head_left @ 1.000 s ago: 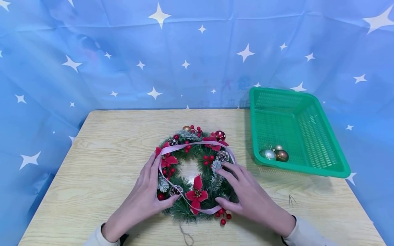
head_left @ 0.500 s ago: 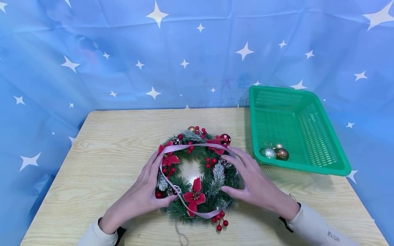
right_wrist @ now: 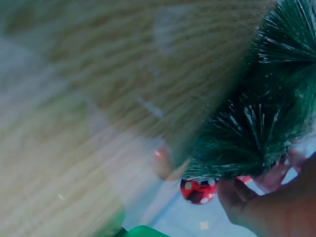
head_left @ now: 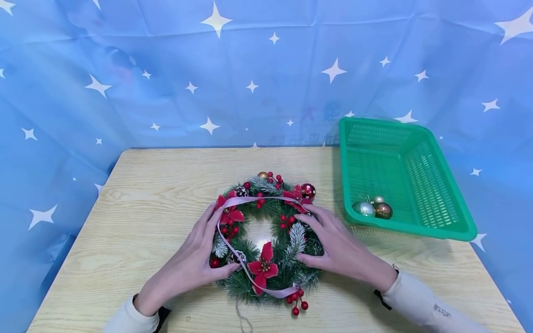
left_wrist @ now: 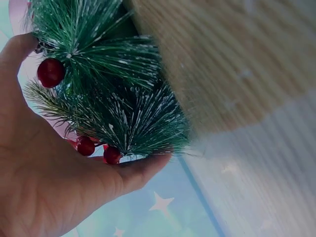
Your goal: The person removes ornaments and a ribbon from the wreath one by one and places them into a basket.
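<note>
A green Christmas wreath (head_left: 239, 286) lies on the table, dressed with red poinsettias (head_left: 263, 268), berries, pinecones and frosted sprigs. A pale pink ribbon (head_left: 258, 199) loops loosely over its top. My left hand (head_left: 189, 263) grips the wreath's left side, thumb on the near part and fingers around the outer edge. On the opposite side my right hand (head_left: 339, 247) holds the wreath with thumb and fingers spread over the rim. The left wrist view shows pine needles (left_wrist: 113, 108) between thumb and fingers. At the far right of the wreath sits a white-dotted red ball (right_wrist: 198, 190).
A green plastic basket (head_left: 454, 189) stands at the back right, with silver (head_left: 364, 209) and brown (head_left: 383, 211) baubles and a smaller one inside. A string (head_left: 243, 319) trails on the wooden table (head_left: 145, 194) below the wreath. Behind hangs a blue star-patterned cloth (head_left: 225, 60).
The wreath has turned slightly clockwise under my hands. My right hand first shifted up and right, then settled slightly back left. My left hand has hardly moved.
</note>
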The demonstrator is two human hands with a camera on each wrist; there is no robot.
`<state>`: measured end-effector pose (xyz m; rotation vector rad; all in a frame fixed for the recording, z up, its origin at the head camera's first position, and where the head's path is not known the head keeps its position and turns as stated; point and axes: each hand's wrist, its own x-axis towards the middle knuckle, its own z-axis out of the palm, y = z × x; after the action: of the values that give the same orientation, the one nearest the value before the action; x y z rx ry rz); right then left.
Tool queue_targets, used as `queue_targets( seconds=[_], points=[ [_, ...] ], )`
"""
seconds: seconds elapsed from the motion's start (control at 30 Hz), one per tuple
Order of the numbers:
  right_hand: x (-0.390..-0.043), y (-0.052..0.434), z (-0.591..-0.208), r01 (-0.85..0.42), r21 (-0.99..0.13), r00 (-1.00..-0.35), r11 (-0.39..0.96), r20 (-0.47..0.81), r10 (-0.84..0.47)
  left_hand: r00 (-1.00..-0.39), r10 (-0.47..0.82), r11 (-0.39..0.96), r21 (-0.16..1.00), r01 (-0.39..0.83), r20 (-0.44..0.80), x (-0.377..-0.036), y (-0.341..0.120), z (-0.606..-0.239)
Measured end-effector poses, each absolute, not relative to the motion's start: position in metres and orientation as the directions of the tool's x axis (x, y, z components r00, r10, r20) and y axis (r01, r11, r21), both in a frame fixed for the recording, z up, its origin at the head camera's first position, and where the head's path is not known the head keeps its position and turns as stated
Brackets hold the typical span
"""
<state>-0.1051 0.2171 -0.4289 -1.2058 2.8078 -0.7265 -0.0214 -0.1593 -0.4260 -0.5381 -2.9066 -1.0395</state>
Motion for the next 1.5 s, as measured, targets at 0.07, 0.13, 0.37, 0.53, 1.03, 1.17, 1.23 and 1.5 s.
queue_targets(
  seconds=[0.07,0.13,0.37,0.53,1.03,1.17,1.23,1.5],
  points=[
    [-0.105,0.216,-0.43,-0.689,-0.397,-0.704,0.606,0.167,-0.691,-0.943,0.305,0.733,0.599,0.321,0.133,-0.02,-0.16,-0.427],
    [-0.104,0.215,-0.431,-0.692,-0.389,-0.703,0.609,0.168,-0.691,-0.945,0.293,0.741,0.589,0.321,0.146,-0.017,-0.16,-0.427],
    [-0.097,0.21,-0.434,-0.68,-0.352,-0.725,0.643,0.196,-0.66,-0.947,0.267,0.759,0.567,0.32,0.176,-0.013,-0.161,-0.427],
    [-0.088,0.203,-0.434,-0.659,-0.333,-0.749,0.675,0.207,-0.629,-0.951,0.253,0.769,0.561,0.308,0.176,-0.01,-0.162,-0.422],
    [-0.067,0.187,-0.434,-0.593,-0.25,-0.804,0.765,0.24,-0.544,-0.992,0.081,0.846,0.52,0.119,0.095,0.0,-0.132,-0.415],
    [-0.064,0.184,-0.433,-0.583,-0.244,-0.811,0.775,0.241,-0.534,-0.991,0.079,0.848,0.516,0.122,0.104,0.001,-0.13,-0.416],
    [-0.063,0.184,-0.433,-0.583,-0.244,-0.81,0.775,0.241,-0.534,-0.99,0.084,0.849,0.512,0.131,0.113,0.001,-0.13,-0.418],
    [-0.059,0.191,-0.43,-0.594,-0.267,-0.804,0.759,0.213,-0.555,-0.983,0.118,0.852,0.495,0.172,0.139,-0.003,-0.132,-0.424]
  ],
)
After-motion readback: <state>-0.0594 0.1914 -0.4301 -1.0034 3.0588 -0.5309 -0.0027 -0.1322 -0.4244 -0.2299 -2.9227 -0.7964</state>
